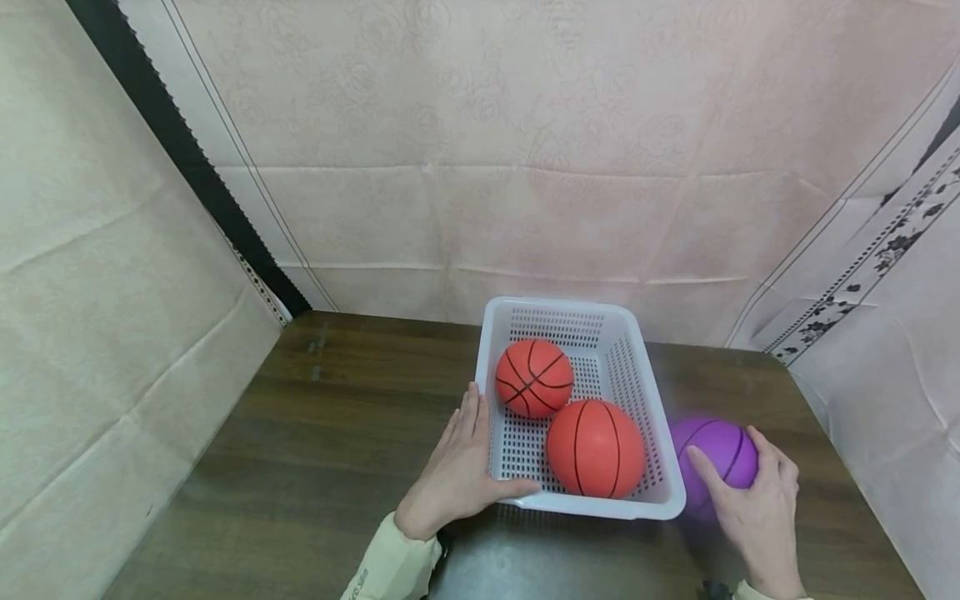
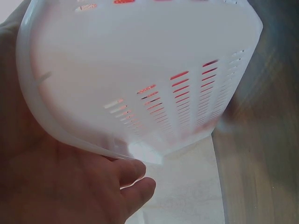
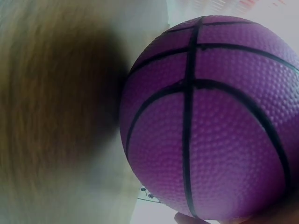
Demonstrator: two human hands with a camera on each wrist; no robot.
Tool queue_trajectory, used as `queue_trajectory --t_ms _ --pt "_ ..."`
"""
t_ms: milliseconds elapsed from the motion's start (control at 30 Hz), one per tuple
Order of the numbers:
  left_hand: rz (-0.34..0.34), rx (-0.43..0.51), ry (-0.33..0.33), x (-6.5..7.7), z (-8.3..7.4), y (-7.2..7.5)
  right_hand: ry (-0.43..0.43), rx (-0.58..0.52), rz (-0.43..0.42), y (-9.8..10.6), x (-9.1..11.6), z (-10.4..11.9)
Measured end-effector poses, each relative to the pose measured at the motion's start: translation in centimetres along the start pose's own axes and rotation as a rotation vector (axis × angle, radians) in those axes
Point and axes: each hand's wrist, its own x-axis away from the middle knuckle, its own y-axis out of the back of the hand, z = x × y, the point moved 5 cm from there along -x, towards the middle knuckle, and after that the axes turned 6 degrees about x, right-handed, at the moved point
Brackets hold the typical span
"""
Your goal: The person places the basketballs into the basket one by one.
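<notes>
A white perforated plastic basket (image 1: 566, 503) stands on the brown table with two orange-red basketballs inside. The smaller ball (image 1: 534, 378) lies at the left; the bigger ball (image 1: 596, 448) is nearer the front. My left hand (image 1: 461, 471) rests on the basket's front left corner, fingers straight along the left rim and thumb over the front rim. In the left wrist view its fingertips touch the rim (image 2: 60, 133). Beside the basket's right side, my right hand (image 1: 761, 508) grips a purple basketball (image 1: 716, 454) between thumb and fingers. That ball (image 3: 224, 126) fills much of the right wrist view.
Brown wood-patterned table (image 1: 337, 467) extends left of the basket. Pale cloth hangs behind the table (image 1: 525, 225) and along the left (image 1: 112, 292) and right (image 1: 900, 400) sides. The basket's far end is near the back cloth.
</notes>
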Motion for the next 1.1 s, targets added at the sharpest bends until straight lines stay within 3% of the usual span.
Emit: queue_trajectory --t_ms 667,1100 --pt "0.003 0.001 0.001 0.09 -0.07 0.12 0.031 -0.016 -0.033 -0.14 0.17 -0.18" --pt "0.012 0.002 0.007 0.02 0.08 -0.10 -0.028 -0.025 -0.009 -0.06 0.36 -0.49"
